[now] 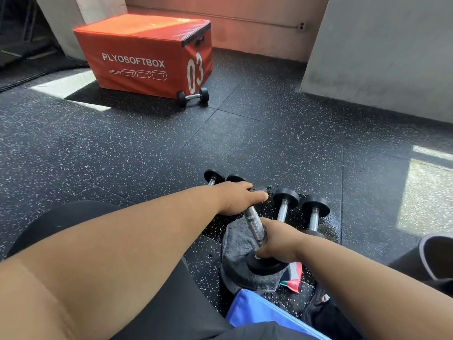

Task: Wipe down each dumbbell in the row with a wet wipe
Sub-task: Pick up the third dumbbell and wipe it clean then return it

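Left hand (pixel 241 198) and right hand (pixel 278 238) gripping dumbbell (pixel 255 225), grey towel (pixel 236 244) beneath

Black, orange and flecked grey around the orange soft box

The padded orange plyo box (pixel 137 57) bears white lettering, a white "03" and white outlined box shapes, with a black strip along its top edge. Under it the black rubber floor (pixel 147 143) is speckled with white flecks. Nearer than the box, the black-headed dumbbells with silver knurled handles (pixel 285 204) lie beside a grey towel (pixel 235 244), a bright blue cloth bag (pixel 257 312) and a red-and-green packet (pixel 295 274).
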The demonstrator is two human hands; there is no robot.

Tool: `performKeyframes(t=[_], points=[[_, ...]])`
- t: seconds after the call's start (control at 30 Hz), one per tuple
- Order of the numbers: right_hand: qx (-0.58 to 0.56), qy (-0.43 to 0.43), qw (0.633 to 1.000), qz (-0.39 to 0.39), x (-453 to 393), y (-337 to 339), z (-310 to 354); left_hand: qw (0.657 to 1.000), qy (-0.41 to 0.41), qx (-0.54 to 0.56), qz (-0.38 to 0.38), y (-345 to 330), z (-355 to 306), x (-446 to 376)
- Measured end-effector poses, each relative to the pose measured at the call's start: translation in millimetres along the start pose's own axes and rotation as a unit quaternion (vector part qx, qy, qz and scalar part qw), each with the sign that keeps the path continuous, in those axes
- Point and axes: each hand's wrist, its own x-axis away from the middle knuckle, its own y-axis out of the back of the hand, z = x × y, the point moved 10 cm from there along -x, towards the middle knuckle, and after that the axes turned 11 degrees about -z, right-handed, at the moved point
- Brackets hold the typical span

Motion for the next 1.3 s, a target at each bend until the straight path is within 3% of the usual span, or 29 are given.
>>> performKeyframes(t=[0.17, 0.5, 0.6, 0.8, 1.13, 1.3], points=[[0.056, 0.001, 0.997, -0.045, -2.7, 4.0, 7.2, 1.000, 0.004, 0.002, 0.002, -1.3, 0.8, -0.5], [-0.008, 0.017, 0.996, 0.083, -6.4, -1.3, -7.4, 1.000, 0.008, 0.008, -0.002, -0.1, 6.4, 1.0], [-0.006, 0.011, 0.999, 0.052, -4.2, -0.7, -0.8, 1.000, -0.007, -0.001, -0.007, 2.5, -2.7, 6.6], [0.056, 0.020, 0.995, -0.082, 1.4, 2.8, 10.9, 1.000, -0.013, -0.007, -0.001, 7.0, -15.4, 17.5], [0.002, 0.022, 0.997, 0.067, -2.2, -3.2, -2.2, 1.000, -0.020, 0.002, -0.003, 4.9, -9.4, 15.8], [-0.028, 0.006, 0.999, 0.035, -4.3, -6.8, 5.6, 1.000, -0.016, 0.006, -0.007, 4.9, -10.3, 13.4]])
